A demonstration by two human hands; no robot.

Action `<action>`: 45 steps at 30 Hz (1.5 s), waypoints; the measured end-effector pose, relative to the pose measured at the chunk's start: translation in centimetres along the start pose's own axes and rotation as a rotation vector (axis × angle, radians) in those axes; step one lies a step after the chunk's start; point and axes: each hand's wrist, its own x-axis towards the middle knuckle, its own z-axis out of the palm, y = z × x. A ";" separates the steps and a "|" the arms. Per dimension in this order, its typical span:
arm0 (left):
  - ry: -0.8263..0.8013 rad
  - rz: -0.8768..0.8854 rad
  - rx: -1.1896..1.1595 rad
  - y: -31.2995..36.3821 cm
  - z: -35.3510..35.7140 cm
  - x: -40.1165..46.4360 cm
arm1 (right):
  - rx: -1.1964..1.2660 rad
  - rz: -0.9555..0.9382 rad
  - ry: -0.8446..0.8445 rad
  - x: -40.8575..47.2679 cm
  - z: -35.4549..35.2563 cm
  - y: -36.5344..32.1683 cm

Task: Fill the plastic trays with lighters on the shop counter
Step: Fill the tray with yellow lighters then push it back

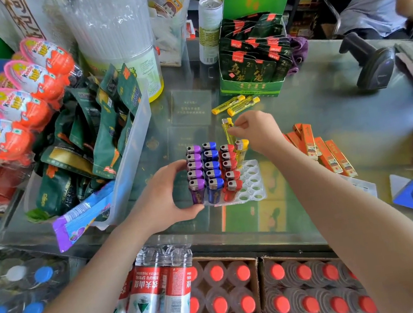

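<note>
A white plastic tray [253, 184] lies on the glass counter, with rows of purple [195, 174], blue [212, 170] and red lighters [229, 169] standing in it. One yellow lighter [241, 148] stands at the far end of the right column; the holes nearer me in that column are bare. My left hand [165, 198] grips the tray's left side against the purple row. My right hand [256, 130] pinches a yellow lighter [227, 129] upright above the tray's far right corner. Two more yellow lighters [235, 103] lie flat on the counter beyond.
A clear bin of green snack packets [105, 134] stands left of the tray. A green display box [253, 66] and a can [209, 30] sit behind. Orange slim boxes [325, 149] lie to the right, a barcode scanner [373, 61] farther right. Bottled water crates sit below the counter edge.
</note>
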 end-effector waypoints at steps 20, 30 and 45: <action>0.003 0.013 0.011 -0.7 0.2 0.1 | 0.695 0.115 0.211 -7.2 -1.7 1.7; -0.008 -0.017 0.023 -0.5 0.2 0.0 | 0.577 -0.011 0.089 -9.8 0.9 1.9; 0.015 -0.013 0.028 -0.5 0.4 -0.1 | 0.135 -0.387 0.182 -8.8 0.5 2.2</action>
